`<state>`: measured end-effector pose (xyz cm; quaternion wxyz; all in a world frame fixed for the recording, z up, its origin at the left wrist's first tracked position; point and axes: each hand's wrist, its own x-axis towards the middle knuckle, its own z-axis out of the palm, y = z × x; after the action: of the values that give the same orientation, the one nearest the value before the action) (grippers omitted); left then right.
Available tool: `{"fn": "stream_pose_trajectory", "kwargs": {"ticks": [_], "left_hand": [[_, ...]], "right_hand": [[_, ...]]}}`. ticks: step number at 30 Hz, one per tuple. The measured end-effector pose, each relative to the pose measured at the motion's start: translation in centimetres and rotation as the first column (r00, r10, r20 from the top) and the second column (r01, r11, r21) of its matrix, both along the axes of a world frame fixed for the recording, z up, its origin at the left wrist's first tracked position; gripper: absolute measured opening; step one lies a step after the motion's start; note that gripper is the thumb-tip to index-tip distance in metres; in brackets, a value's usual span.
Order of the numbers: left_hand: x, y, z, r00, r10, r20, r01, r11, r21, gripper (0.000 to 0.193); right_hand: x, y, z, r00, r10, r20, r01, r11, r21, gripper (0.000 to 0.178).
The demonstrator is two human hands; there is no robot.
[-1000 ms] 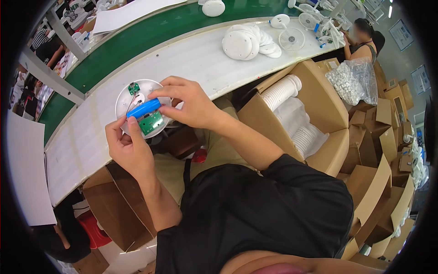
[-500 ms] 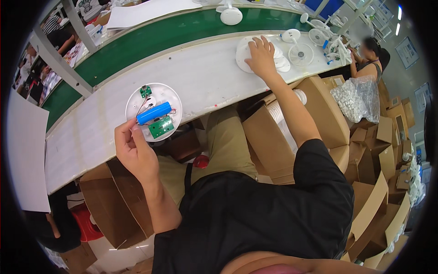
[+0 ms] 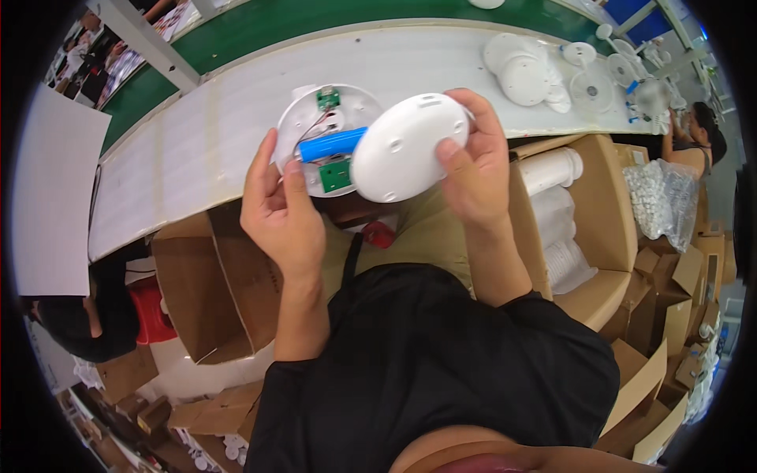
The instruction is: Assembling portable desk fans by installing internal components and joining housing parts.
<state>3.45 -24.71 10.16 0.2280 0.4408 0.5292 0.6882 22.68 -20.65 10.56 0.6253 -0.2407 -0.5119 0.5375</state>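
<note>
My left hand [image 3: 285, 217] grips the near-left rim of a round white plastic housing [image 3: 367, 101], thumb inside and fingers along the outer edge. Inside the housing lie a blue cylindrical battery [image 3: 331, 145], a small green circuit board [image 3: 328, 98] at the far side and a larger green board [image 3: 336, 176] nearer me, with thin wires between. A round white cover [image 3: 410, 150] is pinched in my right hand [image 3: 477, 162], thumb on its face. The tilted cover overlaps the housing's right part, hiding the battery's right end. Whether the two pieces touch, I cannot tell.
A stack of white round covers [image 3: 524, 79] stands right on the white bench [image 3: 213, 142], beside fan parts [image 3: 591, 87]. Behind runs a green conveyor belt [image 3: 315, 39]. Open cardboard boxes [image 3: 213, 284] sit below the bench. Another person [image 3: 698, 138] sits far right.
My right hand has left the stack with a cover and brought it to the housing. The housing and my left hand now appear further right, and the view has shifted.
</note>
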Motion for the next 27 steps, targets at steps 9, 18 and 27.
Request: {"fn": "stream_pose_trajectory", "kwargs": {"ticks": [9, 18, 27], "left_hand": [[-0.3, -1.3, -1.6, 0.999, 0.017, 0.036, -0.016, 0.999, -0.033, 0.041], [-1.7, -3.4, -3.1, 0.991, -0.125, 0.048, 0.126, 0.992, -0.020, 0.049], [-2.2, -4.4, -2.4, 0.975, -0.217, 0.052, 0.222, 0.970, -0.097, 0.052]], "right_hand": [[-6.4, -0.6, -0.1, 0.983, 0.090, -0.158, -0.128, 0.958, -0.255, 0.044], [-7.5, -1.8, -1.2, 0.995, -0.019, 0.093, 0.024, 0.998, -0.059, 0.045], [-6.7, -2.2, -2.3, 0.980, 0.020, 0.198, -0.031, 0.998, 0.052, 0.047]]}}
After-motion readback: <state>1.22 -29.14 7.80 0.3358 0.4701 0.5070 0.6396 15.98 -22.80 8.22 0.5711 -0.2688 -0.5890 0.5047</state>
